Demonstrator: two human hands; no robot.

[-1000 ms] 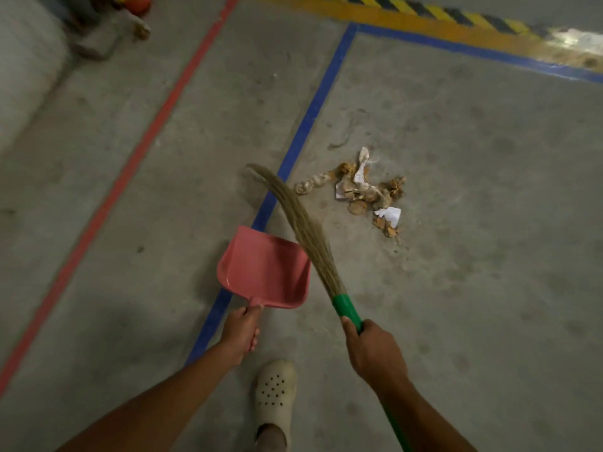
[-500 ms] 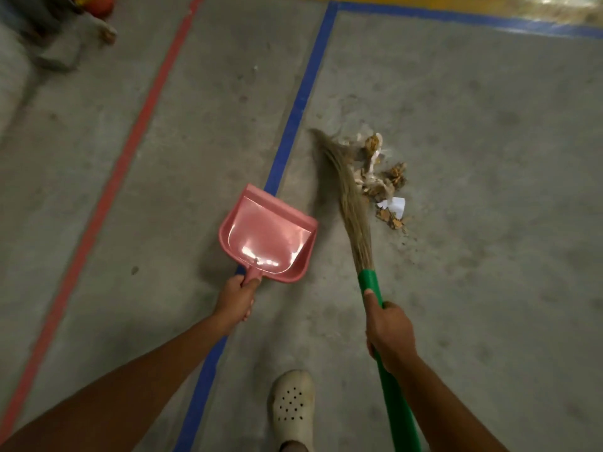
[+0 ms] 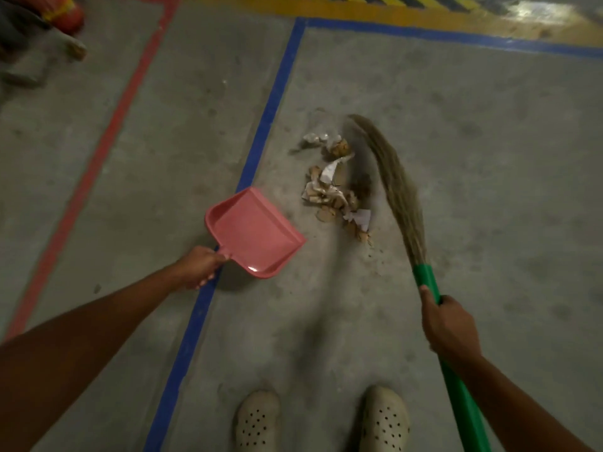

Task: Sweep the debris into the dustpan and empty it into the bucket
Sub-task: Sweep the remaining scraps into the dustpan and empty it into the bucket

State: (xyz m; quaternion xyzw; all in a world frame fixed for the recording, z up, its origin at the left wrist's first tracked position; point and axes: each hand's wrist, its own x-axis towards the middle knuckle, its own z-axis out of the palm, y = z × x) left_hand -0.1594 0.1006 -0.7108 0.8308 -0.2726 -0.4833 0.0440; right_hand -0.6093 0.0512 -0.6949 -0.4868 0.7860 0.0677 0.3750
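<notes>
The concrete floor (image 3: 489, 190) is marked by a blue line (image 3: 270, 106) running from near to far, a red line (image 3: 107, 135) to its left, and a yellow and black hazard stripe (image 3: 424, 14) along the far edge. No bucket is found anywhere in view.

The broom (image 3: 396, 177) is held by its green handle in the right grip (image 3: 448, 327), whose fingers are clenched around the shaft just below the bristles. The bristles are laid low along the right side of the debris, just beside it; contact with the pile cannot be confirmed.

The pink dustpan (image 3: 254, 230) is held by its short handle in the left grip (image 3: 197, 267), which is closed around it. The pan is positioned over the blue line, left of the debris, with its open lip turned towards the pile. Nothing is seen inside the pan. Whether the lip is seated on the floor cannot be determined.

The debris (image 3: 336, 187), a loose heap of paper scraps and brown fragments, lies on the floor between pan and bristles, near the lip but apart from it. A few crumbs are scattered at its near right.

The task is judged to be at an early stage: tools are positioned, nothing has been collected, and both sweeping and emptying are outstanding.
</notes>
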